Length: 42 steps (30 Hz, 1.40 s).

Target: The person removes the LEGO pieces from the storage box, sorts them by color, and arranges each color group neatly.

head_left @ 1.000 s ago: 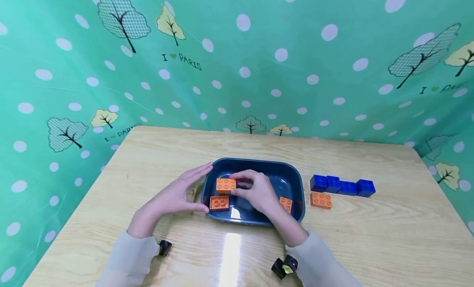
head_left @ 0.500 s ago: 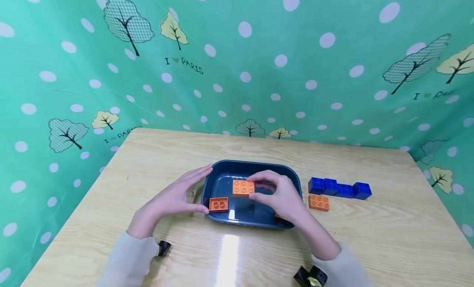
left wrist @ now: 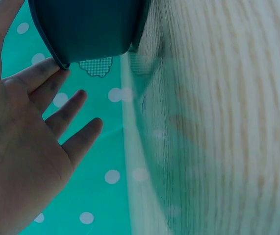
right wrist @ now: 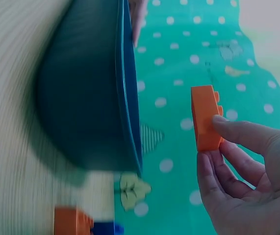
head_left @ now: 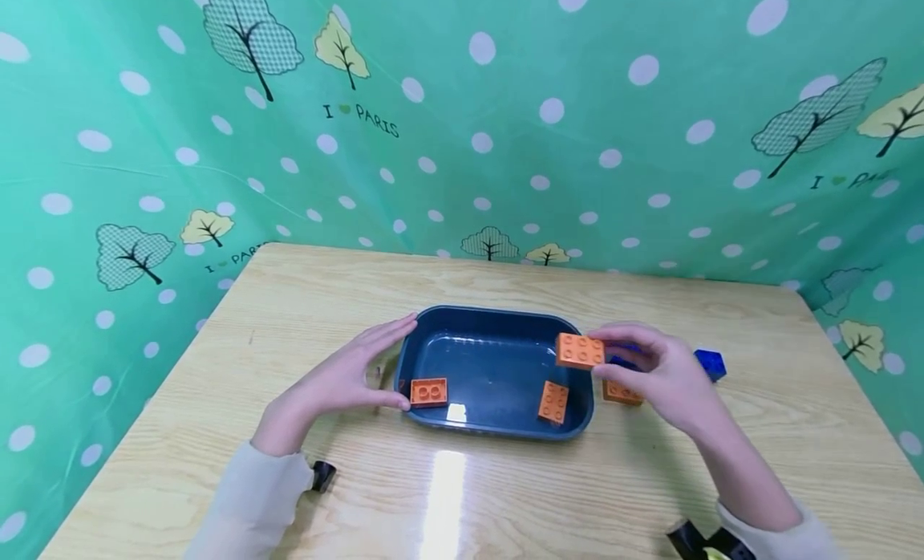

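My right hand (head_left: 667, 379) pinches an orange toy building brick (head_left: 580, 351) between thumb and fingers, above the right rim of a dark blue plastic tub (head_left: 484, 367). In the right wrist view, the same brick (right wrist: 206, 120) shows its studs facing right, raised well off the table. My left hand (head_left: 346, 375) has its fingers spread and fairly straight, with thumb and fingertips at the tub's left rim. Inside the tub, an orange brick (head_left: 429, 392) lies with its hollow underside up at the left, and another orange brick (head_left: 553, 404) lies studs up at the right.
Right of the tub, an orange brick (head_left: 621, 395) sits on the wooden table (head_left: 505, 496), partly behind my right hand. A blue brick (head_left: 711, 365) shows beyond the hand, which covers most of the other blue ones. A green patterned cloth (head_left: 505, 143) hangs behind.
My right hand has lifted the orange brick from the tub's left side and carried it right, over the right rim. The left hand has stayed at the tub's left end.
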Available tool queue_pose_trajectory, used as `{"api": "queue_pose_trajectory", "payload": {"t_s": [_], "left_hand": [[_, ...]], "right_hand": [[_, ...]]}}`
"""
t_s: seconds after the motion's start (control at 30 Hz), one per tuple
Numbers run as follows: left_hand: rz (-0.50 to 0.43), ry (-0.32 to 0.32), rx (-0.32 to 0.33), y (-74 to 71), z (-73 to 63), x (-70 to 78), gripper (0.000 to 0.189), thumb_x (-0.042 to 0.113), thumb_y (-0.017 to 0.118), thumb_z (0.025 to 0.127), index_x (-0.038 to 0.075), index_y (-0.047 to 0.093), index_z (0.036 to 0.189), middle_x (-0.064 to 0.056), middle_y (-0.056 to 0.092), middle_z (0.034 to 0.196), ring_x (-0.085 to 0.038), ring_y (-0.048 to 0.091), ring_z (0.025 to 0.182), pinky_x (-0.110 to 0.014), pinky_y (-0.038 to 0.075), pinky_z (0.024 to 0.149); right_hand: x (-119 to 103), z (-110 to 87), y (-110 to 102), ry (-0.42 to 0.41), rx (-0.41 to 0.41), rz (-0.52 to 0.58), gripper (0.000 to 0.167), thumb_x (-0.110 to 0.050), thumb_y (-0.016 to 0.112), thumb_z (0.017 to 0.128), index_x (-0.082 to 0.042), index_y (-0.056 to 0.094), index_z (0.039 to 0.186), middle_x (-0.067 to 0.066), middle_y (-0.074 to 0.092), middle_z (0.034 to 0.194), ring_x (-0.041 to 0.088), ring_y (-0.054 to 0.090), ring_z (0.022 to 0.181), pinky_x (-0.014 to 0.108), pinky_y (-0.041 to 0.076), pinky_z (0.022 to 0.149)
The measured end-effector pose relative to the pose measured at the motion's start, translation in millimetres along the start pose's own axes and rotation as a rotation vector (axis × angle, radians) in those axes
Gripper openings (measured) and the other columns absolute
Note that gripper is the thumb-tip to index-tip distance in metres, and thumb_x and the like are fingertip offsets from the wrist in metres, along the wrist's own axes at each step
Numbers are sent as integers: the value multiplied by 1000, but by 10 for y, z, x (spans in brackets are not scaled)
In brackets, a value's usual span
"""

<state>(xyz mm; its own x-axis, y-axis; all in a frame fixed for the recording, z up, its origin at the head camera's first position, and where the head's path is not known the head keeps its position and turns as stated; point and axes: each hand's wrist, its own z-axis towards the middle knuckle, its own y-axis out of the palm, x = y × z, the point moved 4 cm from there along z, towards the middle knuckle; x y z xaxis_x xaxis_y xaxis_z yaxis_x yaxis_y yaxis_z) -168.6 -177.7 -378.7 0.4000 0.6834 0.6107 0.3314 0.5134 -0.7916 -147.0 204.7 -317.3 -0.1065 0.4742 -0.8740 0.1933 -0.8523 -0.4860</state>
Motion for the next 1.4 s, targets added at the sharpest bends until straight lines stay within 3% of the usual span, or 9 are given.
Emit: {"api": "queue_pose_trajectory", "payload": {"t_s": [0.1,0.23,0.67,0.83,0.97,1.07,1.13,1.23,1.4], "left_hand": [[-1,0,7,-16,11,7,112,47,87,69,19,27,159,-1,23,167,-35,23,153,-63,27,119],[4,6,15,-33,26,15,111,45,88,70,19,27,159,-1,23,167,-35,24,152,-63,27,119],[7,13,20,-63,65,30,111,45,88,70,19,27,159,-2,24,167,-35,24,152,-63,27,119],[7,17,10,-43,64,42,111,46,87,70,16,27,159,-5,23,167,-38,25,152,-64,27,119],[4,11,10,-22,40,47,111,45,87,70,16,28,159,-5,24,167,-38,25,152,-64,28,118],[5,13,14,-1,8,51,110,44,87,70,16,28,158,-5,25,166,-38,26,151,-64,29,117],[4,11,13,19,-22,47,110,44,87,70,16,28,158,-6,26,166,-39,26,151,-65,30,116],[6,2,18,47,-57,36,109,44,87,71,17,28,159,-7,26,166,-41,27,150,-66,31,115],[10,0,30,31,-37,38,109,46,87,71,19,28,159,-6,26,166,-40,27,150,-66,31,115]], "right_hand": [[61,-45,-144,-33,39,-8,39,-13,74,90,-3,65,126,-9,65,121,-9,64,103,13,57,82],[163,-96,-308,-41,86,-31,38,-11,74,90,-1,66,125,-26,62,114,-12,64,101,10,56,81],[659,-274,-686,58,127,-41,39,-8,73,89,-2,65,127,-33,60,111,-17,62,98,8,55,78],[905,-332,-748,125,118,-71,39,-13,75,89,-6,67,126,-40,53,111,-18,61,95,7,54,77],[1066,-382,-745,167,86,-98,43,-15,74,90,2,63,128,-43,50,107,-18,61,94,8,55,77],[1161,-428,-725,202,61,-113,47,-14,74,89,7,60,130,-29,61,114,-17,61,93,10,56,78],[1208,-453,-704,228,40,-134,49,-16,74,89,6,60,131,-7,66,125,-19,59,94,11,57,78],[1242,-460,-676,251,19,-175,50,-18,75,89,3,60,133,27,56,139,-21,56,93,12,57,79],[1259,-430,-658,251,25,-241,48,-15,75,88,2,63,131,34,55,137,-23,53,90,12,57,78]]}}
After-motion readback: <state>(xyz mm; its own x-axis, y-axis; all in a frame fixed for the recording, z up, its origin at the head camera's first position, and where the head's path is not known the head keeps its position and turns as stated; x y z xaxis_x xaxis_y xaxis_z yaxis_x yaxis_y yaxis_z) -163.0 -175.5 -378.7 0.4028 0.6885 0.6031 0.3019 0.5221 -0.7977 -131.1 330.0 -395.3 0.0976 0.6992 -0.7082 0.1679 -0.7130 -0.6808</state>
